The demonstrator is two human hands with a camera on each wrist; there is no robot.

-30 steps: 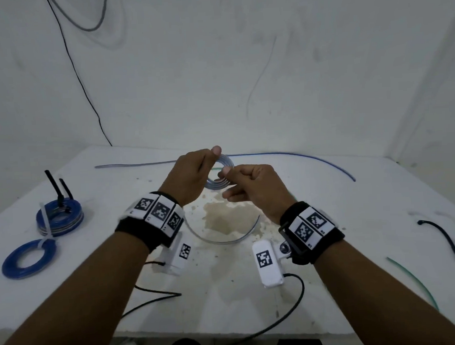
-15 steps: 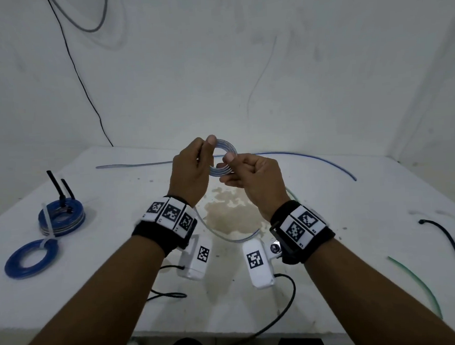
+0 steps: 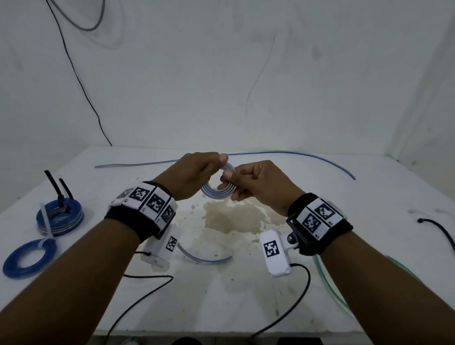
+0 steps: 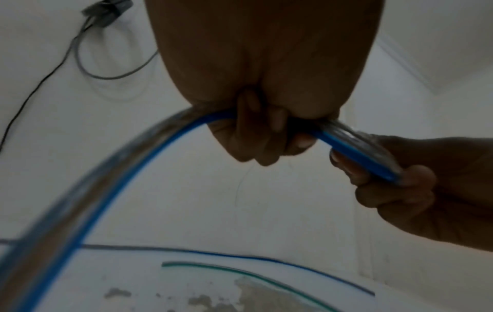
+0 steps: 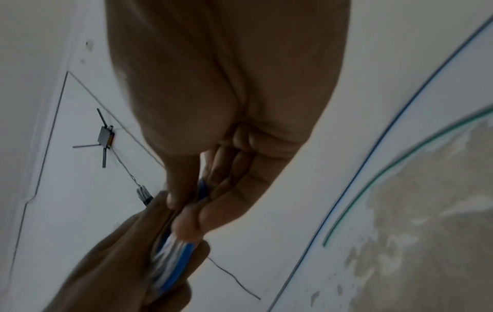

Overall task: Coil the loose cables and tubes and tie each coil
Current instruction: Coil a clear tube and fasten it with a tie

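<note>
A: What's changed in the last second?

B: My hands have dropped a bit toward the tabletop point(image 3: 335, 293) and the coil point(image 3: 217, 190) has gained tube. The loose tail point(image 3: 205, 259) under my left wrist looks shorter now, with its free end lying just in front of the stain.

A: Fingers?

B: My left hand point(image 3: 194, 174) is curled around the coil's far-left side, thumb on top. My right hand point(image 3: 259, 186) pinches the near-right side, fingers point(image 3: 228, 178) pressed on the loops. Both are gripping the coil, held up in the air over the stain, not touching the tabletop.

A: Meaning for the task?

B: I judge this coil almost wound, only the short tail left to feed in. It isn't tied yet, and there's no tie in either hand.

A: Other stuff?

B: Two blue coils sit tied at the left, one stacked point(image 3: 60, 217), one flat point(image 3: 29, 257). A long blue tube point(image 3: 313, 156) still lies uncoiled along the back, a green tube point(image 3: 332, 288) at my right arm, and a black tie point(image 3: 440, 232) at the far right.

A: Risk?

B: The loops could spring apart if I let go with one hand to fetch a tie.
</note>
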